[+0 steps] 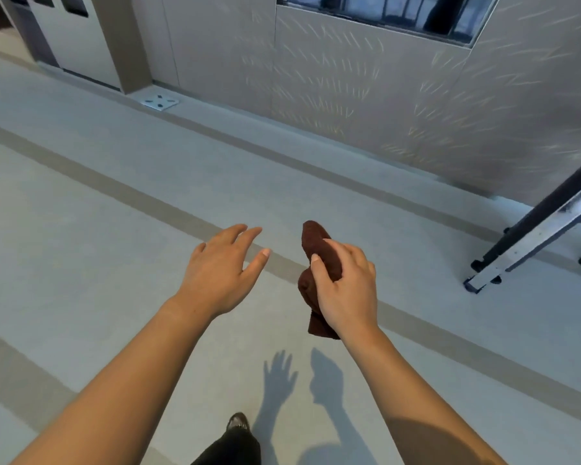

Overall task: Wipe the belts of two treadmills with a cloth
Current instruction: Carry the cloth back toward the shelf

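At four o'clock from the spread, empty left hand, a bunched dark-brown terry cloth is gripped in the right hand, presumably carried ready for wiping, with no treadmill belt seen.

Pale striped floor meets beige wall.

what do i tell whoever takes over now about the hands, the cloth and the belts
Left hand: open above the floor, holding nothing.
Right hand: grips the bunched brown cloth, held in the air.
No treadmill belt is in view, only a metal frame at the right edge.
Done: cloth in hand.
Left: both belts, as far as this view tells.
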Demonstrator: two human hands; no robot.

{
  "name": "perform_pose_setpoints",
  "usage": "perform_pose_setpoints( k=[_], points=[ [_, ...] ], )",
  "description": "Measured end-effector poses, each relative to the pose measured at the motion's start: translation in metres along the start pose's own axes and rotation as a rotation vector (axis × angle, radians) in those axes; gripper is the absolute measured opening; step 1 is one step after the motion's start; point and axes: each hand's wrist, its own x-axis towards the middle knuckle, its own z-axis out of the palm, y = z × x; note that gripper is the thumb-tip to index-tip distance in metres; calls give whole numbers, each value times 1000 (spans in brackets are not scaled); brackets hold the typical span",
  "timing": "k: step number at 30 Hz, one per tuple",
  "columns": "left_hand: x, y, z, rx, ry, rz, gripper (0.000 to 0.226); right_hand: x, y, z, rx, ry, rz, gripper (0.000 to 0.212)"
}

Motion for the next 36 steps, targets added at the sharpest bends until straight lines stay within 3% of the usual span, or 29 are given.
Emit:
perform_pose_setpoints(
  k=[9, 15, 18, 24, 36],
  points=[
    [211, -51, 21, -72, 10, 2, 58, 187, 7, 84, -83, -18, -74, 40],
    [356, -95, -8, -61, 19, 28, 58, 328, -17, 151, -79, -29, -98, 42],
    [390, -149, -28, -46, 24, -37, 61, 387, -46, 207, -20, -75, -120, 39],
    [447, -291, -72, -17, 117, -359, 60, 487, -124, 346, 83, -249, -251, 37],
    [653, -535, -169, 91, 239, -640, 63, 711, -312, 611, 201, -448, -585, 36]
  ],
)
